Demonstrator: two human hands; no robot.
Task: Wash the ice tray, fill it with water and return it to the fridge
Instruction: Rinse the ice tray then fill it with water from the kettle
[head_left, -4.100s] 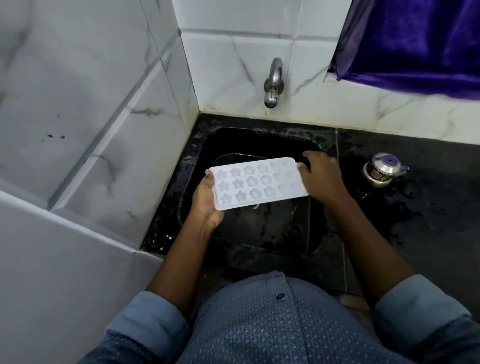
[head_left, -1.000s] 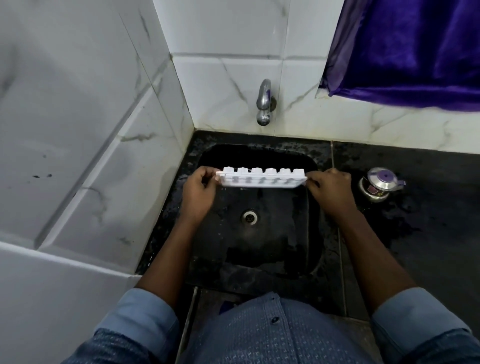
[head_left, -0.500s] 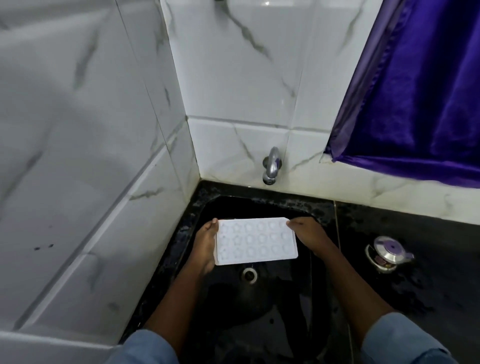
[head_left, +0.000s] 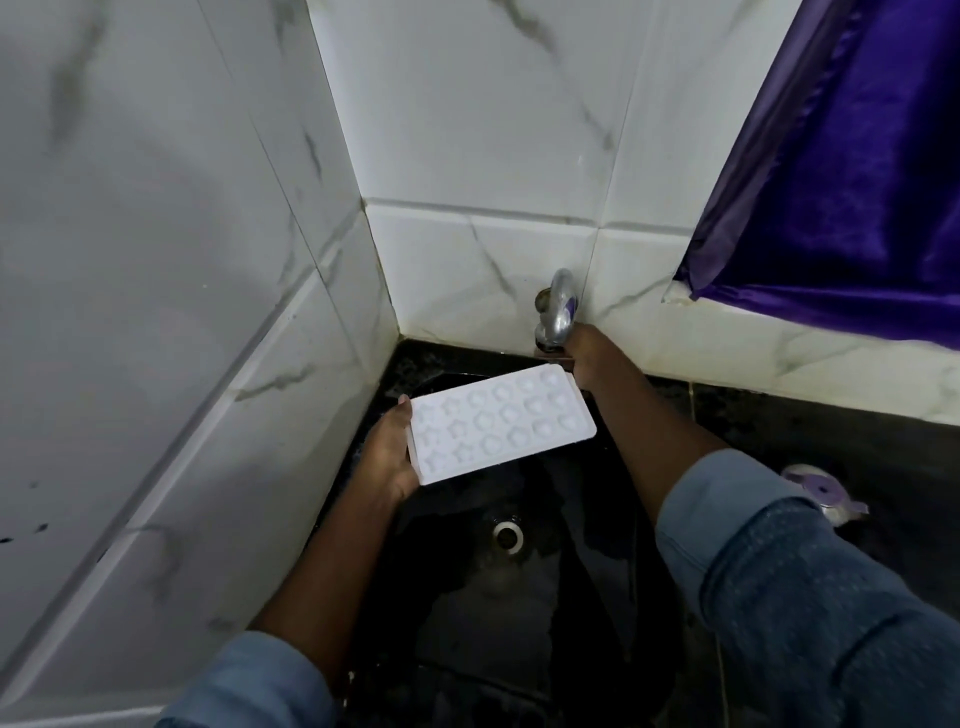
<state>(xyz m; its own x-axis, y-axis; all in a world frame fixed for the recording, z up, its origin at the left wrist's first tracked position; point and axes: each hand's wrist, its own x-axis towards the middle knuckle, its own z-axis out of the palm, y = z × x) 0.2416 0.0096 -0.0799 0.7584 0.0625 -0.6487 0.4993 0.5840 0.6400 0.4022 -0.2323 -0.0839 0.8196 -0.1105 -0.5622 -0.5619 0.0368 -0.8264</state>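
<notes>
Head view | my left hand (head_left: 387, 457) grips ice tray (head_left: 501, 423) above sink (head_left: 519, 603) | right hand (head_left: 589, 356) at tap (head_left: 560, 306), cannot tell its fingers

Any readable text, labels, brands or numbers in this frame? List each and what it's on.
No readable text anywhere.
On the ice tray: moulded star and round shapes only, no lettering.
On the tap: a bluish mark near its top, too small to read.
On the lidded metal pot: partly hidden behind the right sleeve, no label in view.
</notes>
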